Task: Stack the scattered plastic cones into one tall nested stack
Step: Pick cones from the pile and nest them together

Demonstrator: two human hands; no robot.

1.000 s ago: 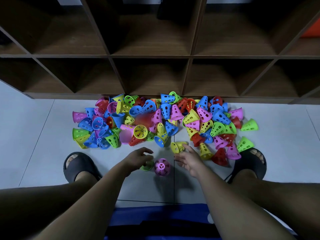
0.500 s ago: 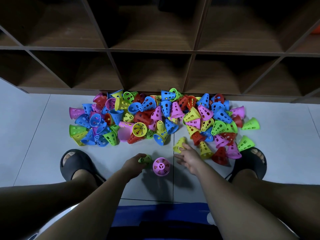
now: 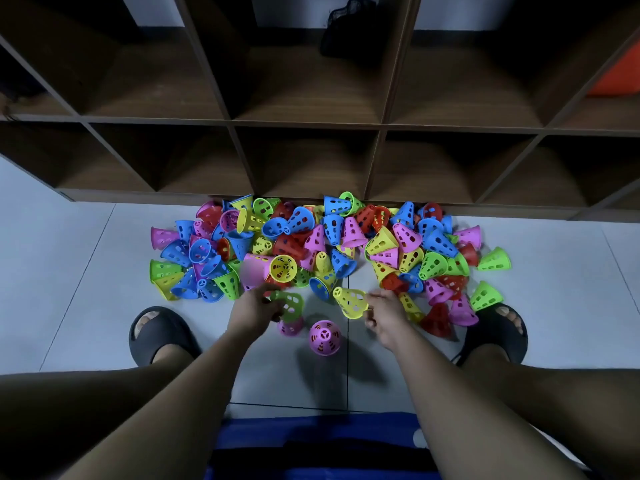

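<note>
Head view: the left hand (image 3: 254,308) has its fingers curled round a green cone (image 3: 291,301), just above a smaller-looking pink cone (image 3: 290,328). Motion blur hides whether those 2 are already nested or merely overlap. The right hand (image 3: 384,315) pinches a yellow cone (image 3: 351,303) by its wide rim, with the narrow end pointing toward the left hand. A second pink cone (image 3: 325,337) stands upright on the floor (image 3: 86,271) between the hands, apart from both. The pile of cones (image 3: 311,244) lies loose against the foot of the shelf unit (image 3: 304,126), so nearly all the stacking is yet to do.

The likely troubles, as I judge them:

- The yellow cone is held sideways. Brought onto the green one at that tilt, it would seat crooked and wedge.
- The walls are full of holes, so a fingertip or another cone's rim could snag and drag a neighbour along.
- The upright pink cone stands right between the wrists, and a careless sweep would knock it over and send it rolling on the smooth tile.
- Reaching into the heap may shift it and scatter cones toward the sandals (image 3: 156,330) or under the shelf.
- Any early lean will grow as the stack gets taller.
</note>
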